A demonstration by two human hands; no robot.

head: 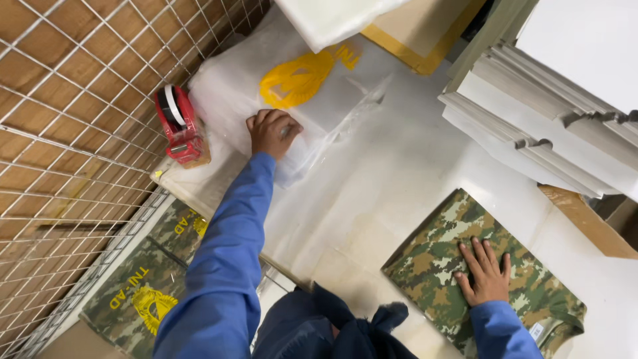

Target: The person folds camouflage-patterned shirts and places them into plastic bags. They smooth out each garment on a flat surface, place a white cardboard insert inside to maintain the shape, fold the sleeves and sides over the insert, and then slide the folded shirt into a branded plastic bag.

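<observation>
My left hand (pixel 272 131) reaches out to a stack of clear plastic bags (pixel 312 100) with a yellow emblem printed on them, its fingers curled on the near edge of the top bag. My right hand (pixel 486 272) lies flat, fingers spread, on a folded camouflage shirt (pixel 438 252) at the near right of the white table (pixel 399 166). Both arms wear blue sleeves.
A red tape dispenser (pixel 177 125) stands at the table's left edge beside a wire mesh panel (pixel 80 133). Packed camouflage shirts (pixel 146 286) lie below the table on the left. Stacked white and grey boards (pixel 551 126) and a cardboard box (pixel 585 219) sit at the right.
</observation>
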